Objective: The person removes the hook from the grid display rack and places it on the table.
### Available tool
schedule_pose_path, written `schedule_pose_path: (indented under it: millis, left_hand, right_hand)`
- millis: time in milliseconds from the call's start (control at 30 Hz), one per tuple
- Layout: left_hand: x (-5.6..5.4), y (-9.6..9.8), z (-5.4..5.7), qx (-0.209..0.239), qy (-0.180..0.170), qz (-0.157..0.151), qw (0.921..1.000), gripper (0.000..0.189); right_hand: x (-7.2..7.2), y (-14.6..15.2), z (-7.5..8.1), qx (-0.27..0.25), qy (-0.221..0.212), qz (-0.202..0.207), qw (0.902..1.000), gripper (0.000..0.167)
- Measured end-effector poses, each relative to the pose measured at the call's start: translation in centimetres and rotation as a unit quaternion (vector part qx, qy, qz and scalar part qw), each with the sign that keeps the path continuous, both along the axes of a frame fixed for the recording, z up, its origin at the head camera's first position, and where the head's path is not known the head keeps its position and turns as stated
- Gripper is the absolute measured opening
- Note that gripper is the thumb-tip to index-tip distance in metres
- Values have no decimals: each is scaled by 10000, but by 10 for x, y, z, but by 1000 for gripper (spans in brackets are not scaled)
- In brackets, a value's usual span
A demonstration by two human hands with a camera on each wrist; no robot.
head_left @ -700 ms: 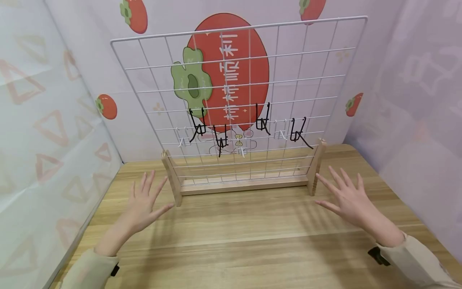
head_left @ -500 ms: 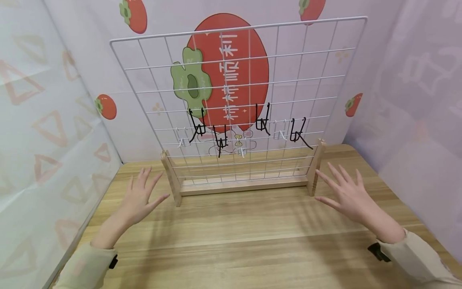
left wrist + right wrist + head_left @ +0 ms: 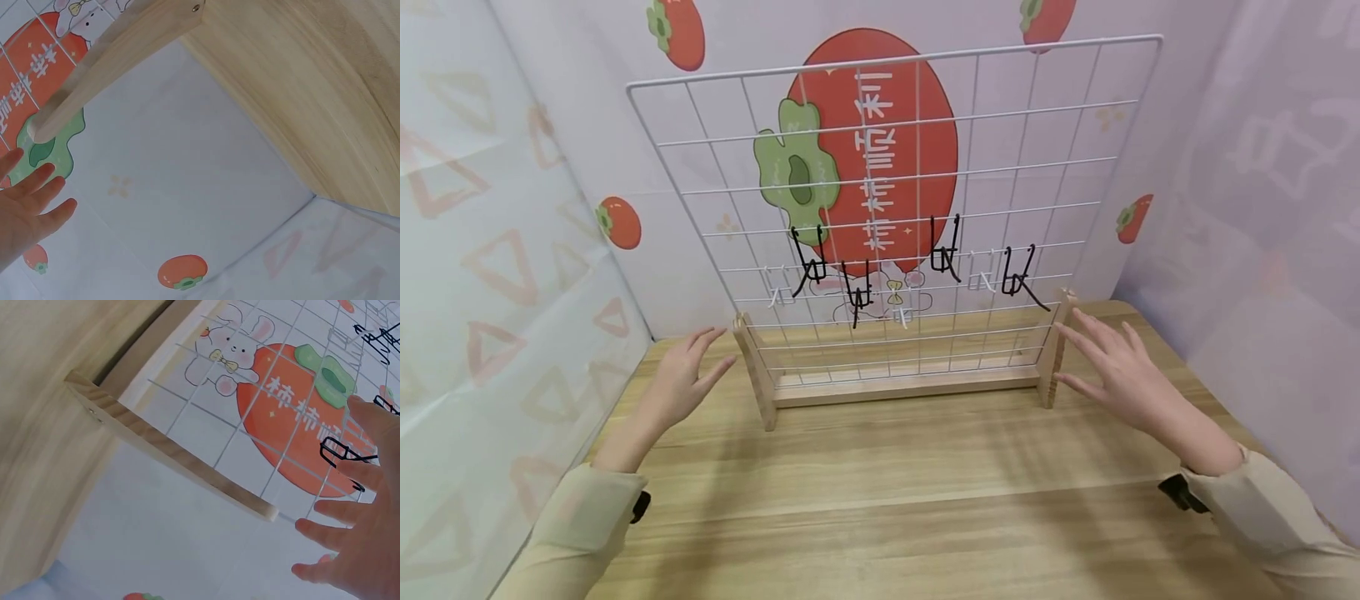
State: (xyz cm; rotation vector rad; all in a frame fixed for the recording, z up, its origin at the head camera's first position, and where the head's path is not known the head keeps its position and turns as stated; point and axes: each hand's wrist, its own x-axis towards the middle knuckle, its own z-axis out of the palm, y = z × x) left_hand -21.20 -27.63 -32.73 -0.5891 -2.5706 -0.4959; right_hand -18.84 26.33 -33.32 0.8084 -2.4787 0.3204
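A white wire grid panel (image 3: 895, 175) stands upright in a wooden base (image 3: 910, 390) with a wooden upright at each end. Black wire hooks (image 3: 942, 254) and smaller white hooks (image 3: 981, 275) hang on its lower half. My left hand (image 3: 677, 379) hovers just left of the left upright (image 3: 755, 375), fingers extended and holding nothing; the left wrist view shows a gap between them. My right hand (image 3: 1120, 367) is beside the right upright (image 3: 1054, 358), fingers spread and slightly bent. In the head view its fingertips overlap that upright; I cannot tell whether they touch.
The wood-grain table (image 3: 880, 500) extends in front of the stand. Behind it hangs a pale backdrop (image 3: 1015, 158) printed with a big red persimmon (image 3: 895, 108). Pale side sheets (image 3: 475, 333) enclose the table on the left and right.
Both hands have moved forward and up in the head view, to the level of the uprights. Their fingers are less spread than before. The grid and hooks have stayed in place.
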Motion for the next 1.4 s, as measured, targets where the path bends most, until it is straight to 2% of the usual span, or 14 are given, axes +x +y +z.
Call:
schedule_pose_path:
  millis: [133,267,333,500,600,700,867,1000,1067,1133,1300,1400]
  left_hand:
    - [-9,1,5,282,-225,54,9993,43]
    - [-18,1,7,520,-220,62,9984,40]
    - [-22,0,6,649,-145,58,9978,38]
    - [-33,1,6,1057,-225,100,9941,36]
    - [-38,4,5,1479,-491,83,9877,37]
    - [-42,8,3,1962,-736,9,9778,38]
    - [-46,14,1,2381,-985,-7,9662,39]
    - [-49,18,-1,2627,-1145,124,9580,40]
    - [-50,20,-1,2918,-1184,134,9490,38]
    - [-52,22,-2,3296,-1229,95,9360,38]
    - [-57,21,-7,4288,-1328,-174,8934,36]
    - [-58,19,-10,4651,-1426,-303,8732,31]
  right_hand:
    - [-7,-2,8,-208,310,313,9988,57]
    - [-15,-4,16,-389,767,545,9948,59]
    - [-18,-6,20,-470,969,601,9924,64]
    - [-21,-11,31,-721,1248,623,9876,60]
    - [-23,-13,36,-918,1345,676,9843,51]
    - [-24,-16,40,-1090,1292,715,9830,43]
    - [-27,-22,45,-1354,1135,919,9800,57]
    - [-29,-27,45,-1493,1035,1047,9778,56]
    - [-31,-29,45,-1549,1016,1053,9770,53]
    - [-32,-31,45,-1581,1050,1061,9761,50]
    - [-38,-34,44,-1719,1089,1205,9716,47]
    - [-41,-36,43,-1850,994,1311,9689,46]
